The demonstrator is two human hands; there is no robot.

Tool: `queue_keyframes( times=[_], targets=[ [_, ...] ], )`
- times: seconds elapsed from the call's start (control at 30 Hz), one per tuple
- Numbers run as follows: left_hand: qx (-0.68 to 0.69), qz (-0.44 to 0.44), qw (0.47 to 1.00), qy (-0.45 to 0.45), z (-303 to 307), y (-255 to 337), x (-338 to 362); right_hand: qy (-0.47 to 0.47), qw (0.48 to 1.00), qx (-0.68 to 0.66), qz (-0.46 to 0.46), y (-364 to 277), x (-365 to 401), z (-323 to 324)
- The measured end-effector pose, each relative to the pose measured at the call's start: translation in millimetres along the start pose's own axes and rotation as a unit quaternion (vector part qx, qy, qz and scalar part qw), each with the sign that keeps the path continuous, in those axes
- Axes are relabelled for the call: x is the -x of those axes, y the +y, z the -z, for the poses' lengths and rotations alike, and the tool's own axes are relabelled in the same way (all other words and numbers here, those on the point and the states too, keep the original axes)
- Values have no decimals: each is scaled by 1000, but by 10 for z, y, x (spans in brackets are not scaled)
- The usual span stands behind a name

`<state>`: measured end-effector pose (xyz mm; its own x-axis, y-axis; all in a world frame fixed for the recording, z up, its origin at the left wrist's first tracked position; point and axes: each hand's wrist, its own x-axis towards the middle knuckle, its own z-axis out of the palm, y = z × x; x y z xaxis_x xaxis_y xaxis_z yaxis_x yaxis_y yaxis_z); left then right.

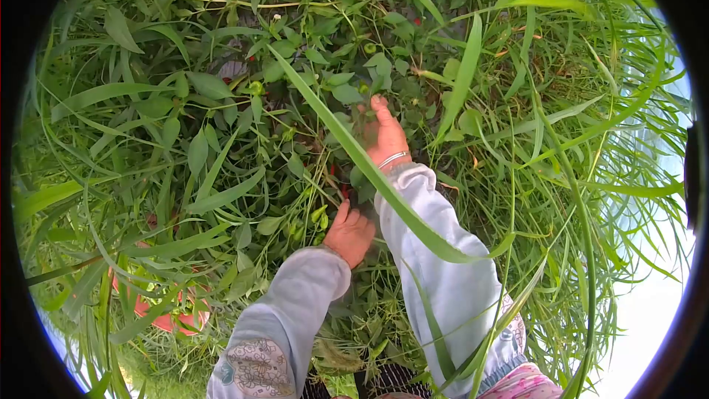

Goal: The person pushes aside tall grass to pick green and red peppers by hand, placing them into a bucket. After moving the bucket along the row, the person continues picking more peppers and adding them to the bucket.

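Observation:
Among the pepper plants, my left hand [349, 236] is closed, its fingers curled, with a red chili pepper [345, 191] at the fingertips. Pale green chili peppers [319, 214] hang just left of that hand. Farther up, my right hand [387, 134] reaches into the leaves with its thumb stretched out and apart from the finger beside it. Foliage hides the other fingers, and no object shows in this hand. A rounded green pepper [370, 49] sits above it, and another green pepper [256, 88] is to the left.
A long grass blade [354, 149] crosses in front of my right forearm. Tall grass [583, 140] crowds the right side. At the lower left, a red container [193, 319] with green things in it stands partly hidden by grass. Broad pepper leaves [198, 151] fill the left.

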<state>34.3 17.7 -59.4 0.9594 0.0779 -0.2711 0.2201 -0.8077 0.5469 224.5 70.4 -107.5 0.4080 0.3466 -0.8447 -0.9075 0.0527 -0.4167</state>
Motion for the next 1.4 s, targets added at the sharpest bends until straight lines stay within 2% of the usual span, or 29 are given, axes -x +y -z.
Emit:
queue_keyframes(
  times=[0.07,0.17,0.27,0.33,0.37,0.4,0.5,0.6,0.63,0.73,0.77,0.83,0.93,1.0,1.03,1.13,1.2,1.23,1.27,1.33,1.4],
  targets=[
    [2,4,1000,-17,38,10,2,0,999,28,44,-45,301,-122],
    [-7,25,1000,0,-49,22,-1,-45,998,16,40,26,617,-117],
    [33,37,993,-108,-6,9,-16,-94,991,56,75,173,847,-57],
    [7,11,1000,21,-14,9,24,-132,976,133,107,280,984,-61],
    [3,9,999,46,-7,7,24,-181,955,217,93,299,1063,-51],
    [2,9,999,50,-3,-3,20,-207,883,382,176,307,1119,-85],
    [-2,7,1000,18,45,-20,37,-299,718,594,204,356,1119,-123],
    [-14,14,1000,-21,134,-27,80,-290,703,605,236,352,1116,-172],
    [-20,17,999,-35,159,-31,94,-303,739,575,180,404,1112,-134],
    [-31,32,996,-71,301,-22,169,-296,699,585,286,437,1143,-23],
    [-34,36,996,-80,365,-16,197,-260,713,580,297,486,1162,15],
    [-42,49,993,-104,512,10,271,-268,791,496,238,555,1126,146],
    [-50,73,988,-130,800,60,396,-257,819,473,199,518,1175,36],
    [-46,86,986,-137,1087,152,529,-273,742,552,266,400,1181,-15],
    [-39,90,986,-135,1260,200,609,-237,710,587,308,453,1186,-21],
    [47,69,988,-131,1777,340,806,-224,672,618,340,505,1278,8],
    [146,31,982,-116,2123,376,853,-255,775,505,283,728,1153,135],
    [193,12,975,-106,2318,376,861,-261,721,558,316,689,1133,148],
    [230,22,972,-44,2511,370,844,-265,663,608,348,638,1134,125],
    [298,29,950,85,2843,300,744,-231,652,632,348,606,1219,91],
    [248,158,938,185,3073,158,634,-201,652,644,346,565,1291,74]
  ],
)
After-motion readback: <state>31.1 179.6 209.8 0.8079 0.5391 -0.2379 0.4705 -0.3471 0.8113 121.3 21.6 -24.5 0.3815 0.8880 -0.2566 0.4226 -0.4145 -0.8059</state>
